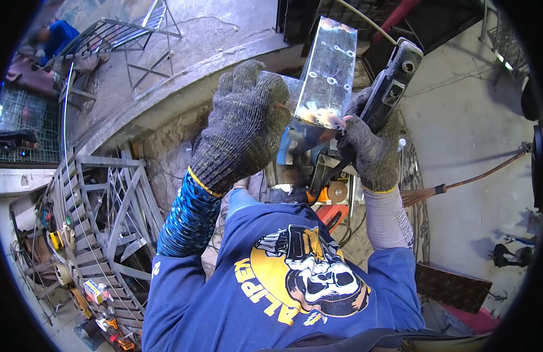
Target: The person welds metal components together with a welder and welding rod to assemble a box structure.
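While above concrete workshop floor (pixel 459 117), left hand (pixel 242 126) clasping drilled plate (pixel 331 64), right hand (pixel 370 154) clamped round tool (pixel 392 82).

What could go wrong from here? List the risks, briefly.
1. The left hand holds the shiny drilled metal plate right beside the black power tool in the right hand; a slip could strike its fingers.
2. The grey knit gloves on both hands could snag on the tool.

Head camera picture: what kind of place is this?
Probably a metalworking shop. Steel gate frames lie stacked, the gloved left hand grips a metal plate, and the right hand holds a power tool.
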{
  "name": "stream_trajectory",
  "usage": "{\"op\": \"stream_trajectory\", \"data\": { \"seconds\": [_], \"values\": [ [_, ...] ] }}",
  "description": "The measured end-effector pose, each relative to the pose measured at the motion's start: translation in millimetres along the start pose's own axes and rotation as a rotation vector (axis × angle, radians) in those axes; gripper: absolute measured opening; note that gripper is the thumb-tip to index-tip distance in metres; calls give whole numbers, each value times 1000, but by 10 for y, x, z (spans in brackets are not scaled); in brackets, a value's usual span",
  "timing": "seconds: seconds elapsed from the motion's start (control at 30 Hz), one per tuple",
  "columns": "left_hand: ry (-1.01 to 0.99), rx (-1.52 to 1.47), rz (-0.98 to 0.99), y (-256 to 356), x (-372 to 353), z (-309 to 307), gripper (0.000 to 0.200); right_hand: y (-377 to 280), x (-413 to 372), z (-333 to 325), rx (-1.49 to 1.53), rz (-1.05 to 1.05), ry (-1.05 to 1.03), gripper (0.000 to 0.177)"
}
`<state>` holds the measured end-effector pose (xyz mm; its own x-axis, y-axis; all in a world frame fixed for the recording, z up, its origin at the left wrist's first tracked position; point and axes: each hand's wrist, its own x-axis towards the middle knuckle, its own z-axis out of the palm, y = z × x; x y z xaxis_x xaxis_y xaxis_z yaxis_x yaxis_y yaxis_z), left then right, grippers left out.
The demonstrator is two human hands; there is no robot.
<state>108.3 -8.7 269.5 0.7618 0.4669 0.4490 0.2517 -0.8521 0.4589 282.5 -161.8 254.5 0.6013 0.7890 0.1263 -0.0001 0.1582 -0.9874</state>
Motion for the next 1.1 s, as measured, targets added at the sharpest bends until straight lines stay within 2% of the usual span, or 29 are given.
{"op": "stream_trajectory", "data": {
  "seconds": [0.23, 0.3, 0.43, 0.5, 0.83, 1.1],
  "values": [
    [79, 19, 28, 44, -30, 12, 19, -2, 5, 41, 25, -29, 11, 32],
    [-2, 24, -32, 94, -5, -12, 22, -1, -4, 41, 39, -51, 23, 32],
    [-4, 37, -12, 92, -3, -28, 24, -33, -31, 42, 8, -26, 45, 32],
    [-70, 58, -38, 94, 12, -35, 25, -13, -27, 30, 3, -18, 46, 33],
    [8, 4, -59, 173, 4, -64, 26, 22, -36, 18, 5, -38, 33, 36],
    [-61, -30, -127, 222, 45, -96, 32, -5, -24, 30, -50, -84, 42, 38]
  ]
}}
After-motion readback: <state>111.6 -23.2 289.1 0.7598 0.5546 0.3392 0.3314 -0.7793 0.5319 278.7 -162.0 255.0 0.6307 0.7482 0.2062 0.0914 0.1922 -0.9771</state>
